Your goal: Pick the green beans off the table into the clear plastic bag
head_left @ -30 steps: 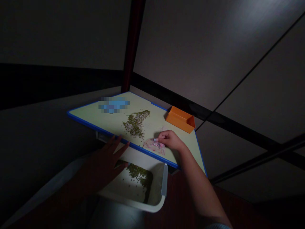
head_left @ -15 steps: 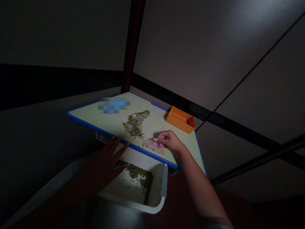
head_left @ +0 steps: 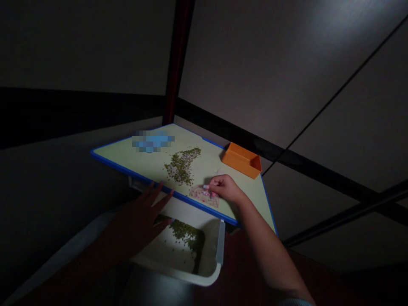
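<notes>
My right hand (head_left: 224,187) is closed in a pinch over the near right part of the table (head_left: 210,158). Its fingertips press on a flat, see-through piece with pink spots (head_left: 204,196), possibly a small bag; I cannot make out its exact kind. Just beyond lies a loose pile of small greenish-brown grains (head_left: 180,166). My left hand (head_left: 149,210) is open, fingers spread, in shadow at the table's blue front edge. Below it hangs a pale plastic bin (head_left: 208,278) with more greenish grains (head_left: 185,233) inside, partly hidden by that hand.
An orange open box (head_left: 240,160) stands at the table's back right. Toward the back left lies a blue item (head_left: 153,141), blurred out by pixels. Dark panelled walls (head_left: 255,76) close in behind the table.
My right hand and the pink-spotted piece have shifted slightly left. My left hand, the grains and the orange box stay where they were.
</notes>
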Available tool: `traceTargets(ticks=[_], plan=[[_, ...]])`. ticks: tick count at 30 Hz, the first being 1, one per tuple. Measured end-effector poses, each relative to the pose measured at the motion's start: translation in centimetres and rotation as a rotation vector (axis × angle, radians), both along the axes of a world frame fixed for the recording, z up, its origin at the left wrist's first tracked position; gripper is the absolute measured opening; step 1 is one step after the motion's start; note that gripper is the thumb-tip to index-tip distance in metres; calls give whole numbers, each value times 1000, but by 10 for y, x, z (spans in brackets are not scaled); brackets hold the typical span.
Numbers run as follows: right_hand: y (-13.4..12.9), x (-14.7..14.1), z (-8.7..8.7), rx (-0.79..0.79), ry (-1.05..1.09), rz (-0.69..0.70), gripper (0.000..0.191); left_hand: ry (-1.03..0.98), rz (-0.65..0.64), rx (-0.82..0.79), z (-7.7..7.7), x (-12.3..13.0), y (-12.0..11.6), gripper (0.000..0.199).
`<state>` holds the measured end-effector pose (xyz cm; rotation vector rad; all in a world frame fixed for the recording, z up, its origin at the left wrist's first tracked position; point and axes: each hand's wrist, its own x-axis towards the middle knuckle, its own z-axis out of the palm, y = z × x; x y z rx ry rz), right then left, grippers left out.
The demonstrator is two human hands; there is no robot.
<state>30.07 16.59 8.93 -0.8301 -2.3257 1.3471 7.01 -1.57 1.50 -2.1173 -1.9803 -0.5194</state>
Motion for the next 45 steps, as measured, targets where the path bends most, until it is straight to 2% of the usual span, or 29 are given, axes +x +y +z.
traceTargets(ticks=[8, 12, 17, 24, 27, 33, 40, 45], plan=[[0, -11, -7, 90, 28, -22, 48, -3, 1, 24, -3, -1, -1, 65], [-1, -11, -7, 54, 38, -9, 49, -26, -8, 8, -6, -3, 1, 68], [-3, -6, -2, 46, 55, -58, 50, -14, -18, 39, -9, -5, 3, 69], [-1, -3, -2, 67, 4, -32, 47, -4, 0, -20, 3, 0, -1, 67], [2, 0, -2, 106, -13, -73, 44, -11, 1, -30, 1, 0, -1, 68], [12, 14, -4, 137, 11, -179, 36, -45, -13, 26, -11, -3, 3, 69], [22, 22, -1, 167, 100, -324, 33, -50, -11, 0, -3, -2, 0, 68], [24, 19, -8, 187, 46, -287, 34, -59, -9, -15, -1, -1, 1, 68]])
